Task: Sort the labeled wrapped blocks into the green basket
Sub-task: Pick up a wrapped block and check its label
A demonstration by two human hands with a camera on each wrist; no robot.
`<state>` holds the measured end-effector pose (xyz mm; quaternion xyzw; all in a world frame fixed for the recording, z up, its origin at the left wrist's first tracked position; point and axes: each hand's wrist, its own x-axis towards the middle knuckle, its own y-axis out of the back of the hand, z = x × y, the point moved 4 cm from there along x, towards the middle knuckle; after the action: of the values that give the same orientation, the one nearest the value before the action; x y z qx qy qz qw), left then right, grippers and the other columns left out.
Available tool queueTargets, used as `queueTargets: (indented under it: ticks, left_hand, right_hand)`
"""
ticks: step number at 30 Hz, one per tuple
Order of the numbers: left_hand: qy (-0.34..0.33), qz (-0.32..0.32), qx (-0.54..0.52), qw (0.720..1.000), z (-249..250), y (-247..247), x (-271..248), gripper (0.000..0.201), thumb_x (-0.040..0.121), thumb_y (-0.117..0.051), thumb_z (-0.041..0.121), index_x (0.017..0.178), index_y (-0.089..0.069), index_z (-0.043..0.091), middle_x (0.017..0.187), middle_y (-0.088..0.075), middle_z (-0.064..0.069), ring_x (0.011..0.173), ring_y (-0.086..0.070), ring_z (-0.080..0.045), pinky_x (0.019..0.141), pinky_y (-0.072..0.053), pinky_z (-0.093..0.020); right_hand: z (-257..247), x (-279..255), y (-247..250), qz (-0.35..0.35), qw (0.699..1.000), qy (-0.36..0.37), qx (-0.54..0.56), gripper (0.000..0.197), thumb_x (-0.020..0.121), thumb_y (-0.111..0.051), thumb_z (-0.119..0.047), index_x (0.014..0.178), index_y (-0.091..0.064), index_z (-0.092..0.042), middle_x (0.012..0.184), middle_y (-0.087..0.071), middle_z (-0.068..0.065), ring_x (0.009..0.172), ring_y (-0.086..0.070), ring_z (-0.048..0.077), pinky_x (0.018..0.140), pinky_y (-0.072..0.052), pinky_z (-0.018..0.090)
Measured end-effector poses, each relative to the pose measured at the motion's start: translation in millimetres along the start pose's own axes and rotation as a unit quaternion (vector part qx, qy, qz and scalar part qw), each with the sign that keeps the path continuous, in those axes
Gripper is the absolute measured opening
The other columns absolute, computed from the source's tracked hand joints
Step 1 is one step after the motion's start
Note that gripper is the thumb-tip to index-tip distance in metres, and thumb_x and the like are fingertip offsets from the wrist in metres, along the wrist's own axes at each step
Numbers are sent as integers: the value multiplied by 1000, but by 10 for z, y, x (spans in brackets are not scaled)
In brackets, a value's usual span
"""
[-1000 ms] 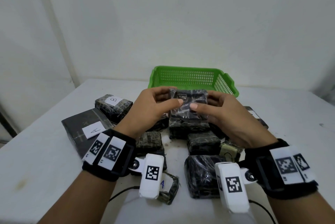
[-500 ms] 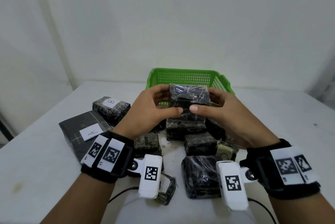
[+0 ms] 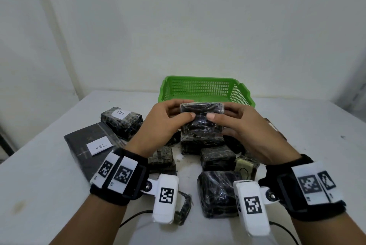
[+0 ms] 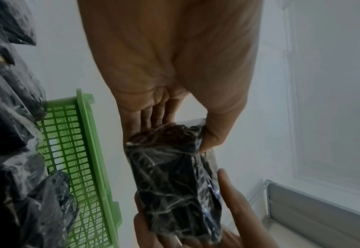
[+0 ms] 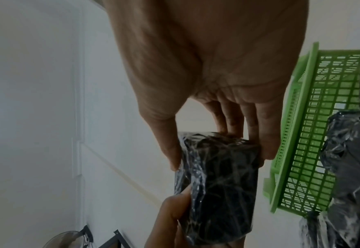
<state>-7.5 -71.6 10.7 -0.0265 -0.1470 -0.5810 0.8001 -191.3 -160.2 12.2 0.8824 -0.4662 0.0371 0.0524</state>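
Left hand: my left hand is raised over the pile, wrist bent down, thumb laid across the near face of the block and the fingers curled round behind its left end (clamped on it).
Right hand: my right hand mirrors it from the right, thumb on the near face, its tip close to my left thumb, fingers wrapped behind the right end, also clamped on the block.
Left wrist view: thumb and fingers pinch one end of the block, my other hand's fingers at the far end.
Right wrist view: the thumb presses one side and the fingers the other side of the block.
Block: dark, wrapped in clear film, held off the table between both hands, just near of the basket; I cannot see any label on it.
Basket: green, at the far middle of the table; the part of its inside that shows holds nothing.
Pile: more wrapped blocks lie under and near of my hands; one marked B sits far left, a flat one marked A just near of it.
Wrists: black bands with printed tags on both.
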Motion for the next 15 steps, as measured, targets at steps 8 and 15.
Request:
queueTargets:
  ticks: [8,15]
  left_hand:
    - [-3,3,1,1000,33,-11,7,34,92,-71,11,126,-68,16,112,-78,-2,106,-74,-15,97,-56,-33]
    - [-5,-26,22,999,75,11,-27,35,88,-76,20,122,-70,15,114,-77,1,109,-72,-13,96,-52,-27]
  right_hand:
    - [-18,2,2,-2,1000,3,-9,54,79,-87,-17,129,-67,-10,118,-78,6,105,-77,18,85,-63,31]
    - [-57,-18,42,1,999,19,-27,58,76,-88,-25,129,-67,-14,118,-79,1,107,-77,15,90,-58,29]
